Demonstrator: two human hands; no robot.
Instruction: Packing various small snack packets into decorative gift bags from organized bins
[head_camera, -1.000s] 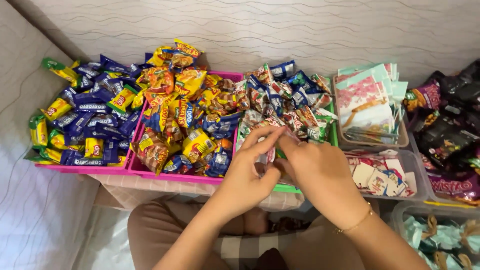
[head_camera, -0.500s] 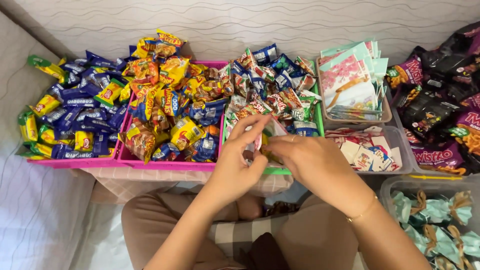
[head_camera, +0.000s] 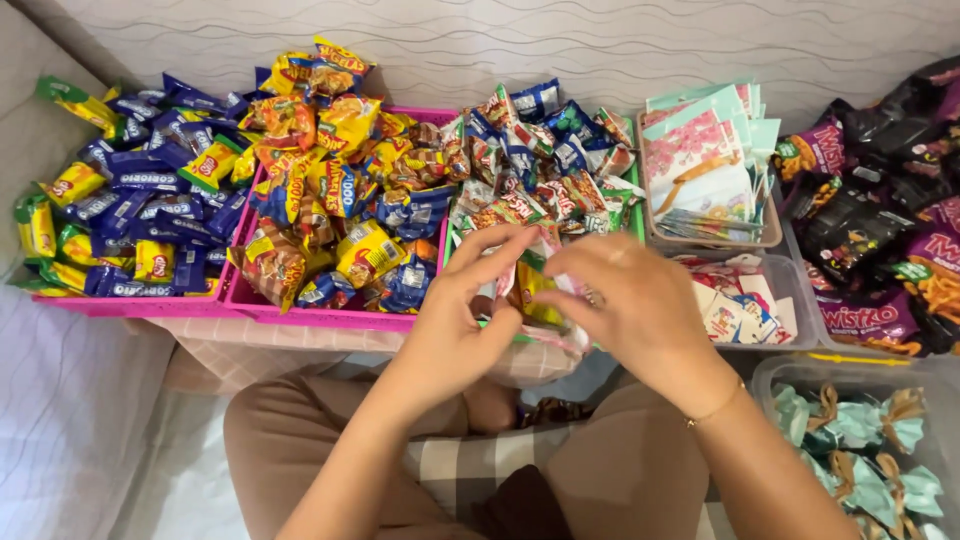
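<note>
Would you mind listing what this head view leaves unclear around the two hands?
- The small packet held between the left hand and right hand: fingers cover most of it, so its kind and each hand's grip are unclear.
- The green tray: snack packets and both hands hide nearly all of it.
- The teal wrapped bundles: cut off by the right and bottom edges.
- The dark snack bags: cut off by the right edge.

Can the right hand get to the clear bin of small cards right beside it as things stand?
Probably yes: the right hand sits just left of the open-topped card bin with nothing between, though it is pinching a small pouch together with the left hand.
</note>
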